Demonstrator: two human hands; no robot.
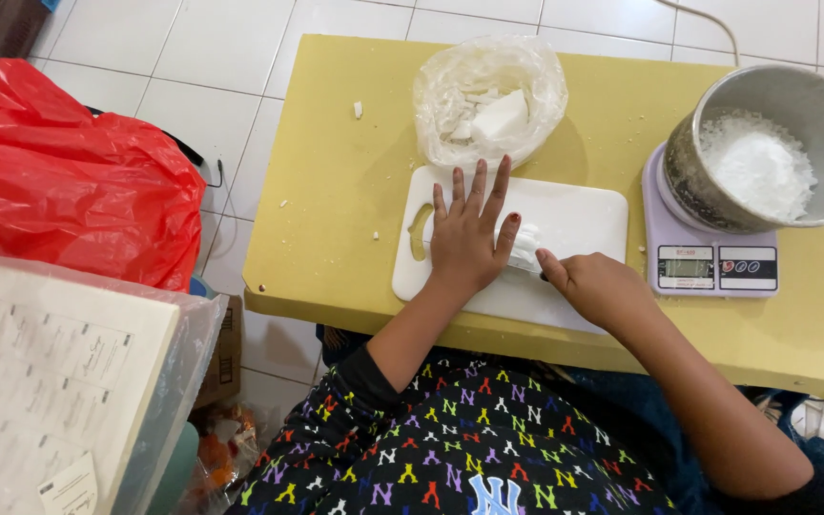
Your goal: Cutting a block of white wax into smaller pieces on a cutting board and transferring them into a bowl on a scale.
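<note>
My left hand (469, 234) lies flat with fingers spread on a white cutting board (579, 215), pressing down over a small white block (526, 246) that peeks out by the thumb. My right hand (595, 286) is closed around a knife handle at the board's right side; the blade runs left under my left palm and is mostly hidden. Behind the board sits an open clear plastic bag (541, 86) holding white chunks (500, 116).
The board rests on a small yellow table (336, 181). A metal pot (793, 91) of white shavings stands on a lilac kitchen scale (708, 267) at the right. A red plastic bag (59, 172) and a plastic-covered box (50, 372) lie to the left on the tiled floor.
</note>
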